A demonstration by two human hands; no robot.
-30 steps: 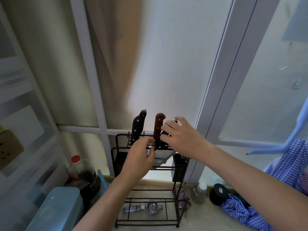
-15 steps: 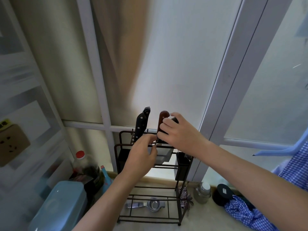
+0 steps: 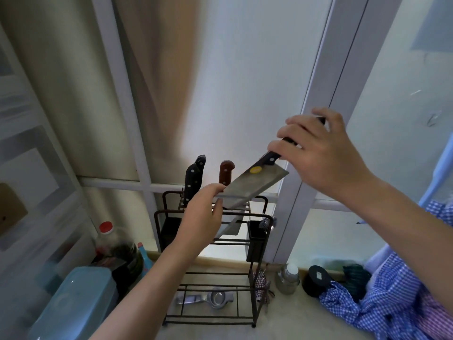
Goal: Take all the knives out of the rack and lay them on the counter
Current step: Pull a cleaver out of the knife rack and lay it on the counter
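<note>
My right hand (image 3: 318, 153) grips the black handle of a wide cleaver (image 3: 252, 186), lifted clear above the black wire rack (image 3: 215, 241) with the blade tilted down to the left. A yellow sticker sits near its handle. My left hand (image 3: 203, 217) is in front of the rack's top, fingertips touching the cleaver's lower blade corner, thumb by the rack's upper bar. Two knives stand in the rack: one with a black handle (image 3: 195, 176) and one with a brown handle (image 3: 226, 171). A blade (image 3: 230, 225) shows through the wires below my left hand.
A metal squeezer (image 3: 208, 299) lies on the rack's bottom shelf. Left of the rack stand a red-capped bottle (image 3: 110, 241) and a light blue box (image 3: 73, 307). To the right are a small jar (image 3: 289, 278), a black lid (image 3: 316, 278) and blue checked cloth (image 3: 392, 303) on the counter (image 3: 282, 322).
My right hand has pulled the black-handled cleaver up and to the right, out of the rack. My left hand stays at the rack's top, now touching the blade.
</note>
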